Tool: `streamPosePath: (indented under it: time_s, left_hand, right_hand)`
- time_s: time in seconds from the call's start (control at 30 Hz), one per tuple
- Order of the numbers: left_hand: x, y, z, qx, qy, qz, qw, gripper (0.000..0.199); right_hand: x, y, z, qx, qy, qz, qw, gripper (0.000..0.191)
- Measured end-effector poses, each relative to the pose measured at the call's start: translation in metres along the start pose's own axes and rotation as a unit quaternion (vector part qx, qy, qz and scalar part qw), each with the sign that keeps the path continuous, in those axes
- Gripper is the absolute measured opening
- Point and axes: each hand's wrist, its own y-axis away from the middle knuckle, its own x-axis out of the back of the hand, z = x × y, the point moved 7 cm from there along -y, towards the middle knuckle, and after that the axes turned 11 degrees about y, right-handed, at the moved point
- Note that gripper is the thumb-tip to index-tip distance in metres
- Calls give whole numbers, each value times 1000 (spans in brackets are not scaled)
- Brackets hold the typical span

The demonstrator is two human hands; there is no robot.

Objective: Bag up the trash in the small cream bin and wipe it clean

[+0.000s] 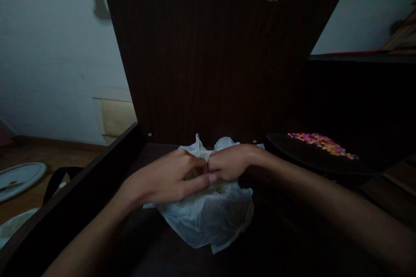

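Evidently, the left hand [169, 177] and right hand [229, 162] meet atop the white plastic bag [211, 216], each grip pinching its gathered mouth, presumably for control.

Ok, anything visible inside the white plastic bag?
Between left hand and right hand, the white plastic bag shows a dull yellowish patch, unidentifiable; hands and crumpled plastic cover the rest.

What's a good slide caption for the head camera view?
Left hand and right hand meet over a crumpled whitish plastic bag, colorful small pieces off to the right.
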Motion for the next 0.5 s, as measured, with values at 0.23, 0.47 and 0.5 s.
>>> streamPosePath:
  time_s: [0.23, 0.47, 0.5]
  left_hand:
    - [6, -19, -55, 12, 59, 127, 990, 36]
    - [-24, -29, -92, 46, 158, 128, 978, 47]
    - [-26, -29, -94, 56, 162, 133, 976, 48]
  right_hand:
    - [35, 46, 31, -28, -76, 303, 950, 29]
    - [-14, 28, 51, -64, -87, 325, 940, 35]
    - [-16, 27, 51, -73, -78, 326, 939, 35]
